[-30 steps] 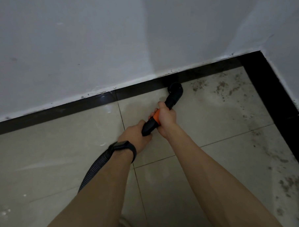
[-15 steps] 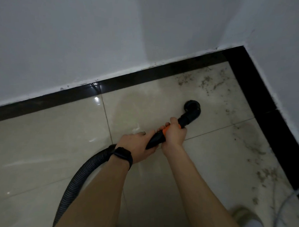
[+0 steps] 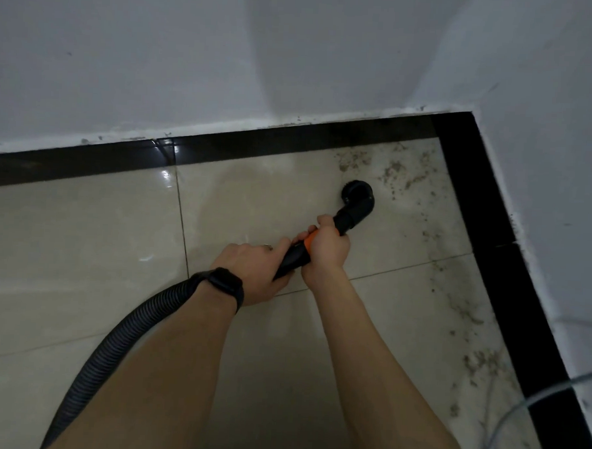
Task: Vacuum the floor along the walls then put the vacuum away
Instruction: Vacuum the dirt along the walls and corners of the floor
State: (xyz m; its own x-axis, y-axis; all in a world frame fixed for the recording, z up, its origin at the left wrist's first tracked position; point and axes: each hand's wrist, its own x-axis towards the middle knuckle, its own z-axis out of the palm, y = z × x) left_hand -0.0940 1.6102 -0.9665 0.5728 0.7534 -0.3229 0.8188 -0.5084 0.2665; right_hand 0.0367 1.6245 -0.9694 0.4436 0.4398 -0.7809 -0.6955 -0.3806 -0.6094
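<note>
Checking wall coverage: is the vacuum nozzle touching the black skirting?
No, pale tile shows between the vacuum nozzle and the black skirting.

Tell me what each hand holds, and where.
Both hold the black plastic vacuum wand: right hand at its orange collar, left hand at the rear end, by the ribbed black hose.

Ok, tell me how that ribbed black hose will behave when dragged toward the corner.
The hose probably bends freely rather than staying stiff: it is ribbed and curves behind the left hand. It likely slides easily, since the floor tiles look glossy. It may trail and tug, as the right hand grips only the front end.
</note>
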